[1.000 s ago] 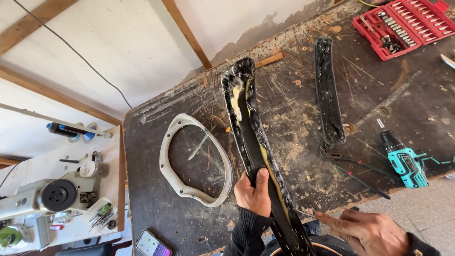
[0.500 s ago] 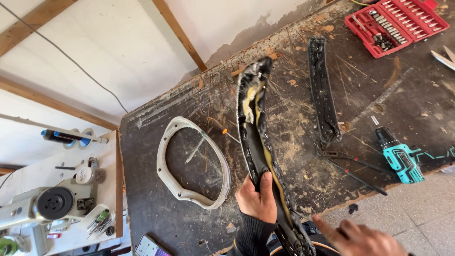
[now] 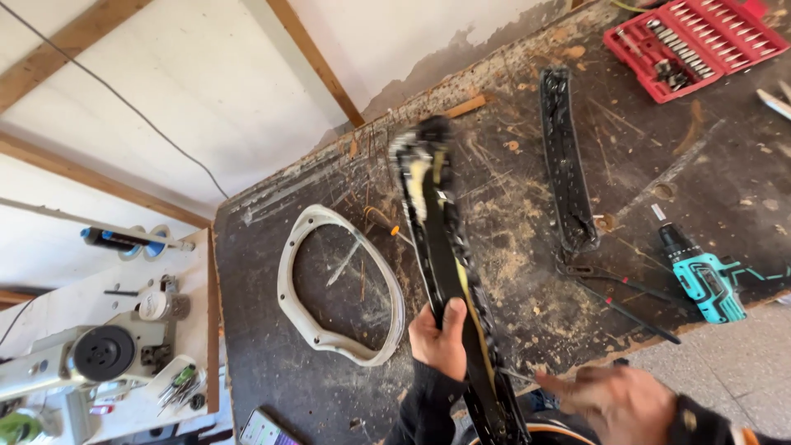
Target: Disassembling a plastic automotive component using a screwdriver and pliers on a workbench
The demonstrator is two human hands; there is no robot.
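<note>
Left hand (image 3: 439, 339) grip closed round long black trim strip (image 3: 441, 239), strip rising above table (image 3: 527, 272); right hand (image 3: 620, 401) blurred beside strip, grip unclear.

right hand (image 3: 622, 402): motion-blurred | black trim strip (image 3: 449, 272): lower end cut off

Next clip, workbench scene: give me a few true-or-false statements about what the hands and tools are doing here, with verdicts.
1. The left hand grips the long black trim piece. True.
2. The right hand holds the teal drill. False: the drill lies on the workbench, apart from that hand, which is blurred and holds nothing that shows.
3. The pale oval ring lies flat on the workbench. True.
4. The red socket set is closed. False: it lies open, tools showing.
5. A second black strip lies on the bench. True.
</note>
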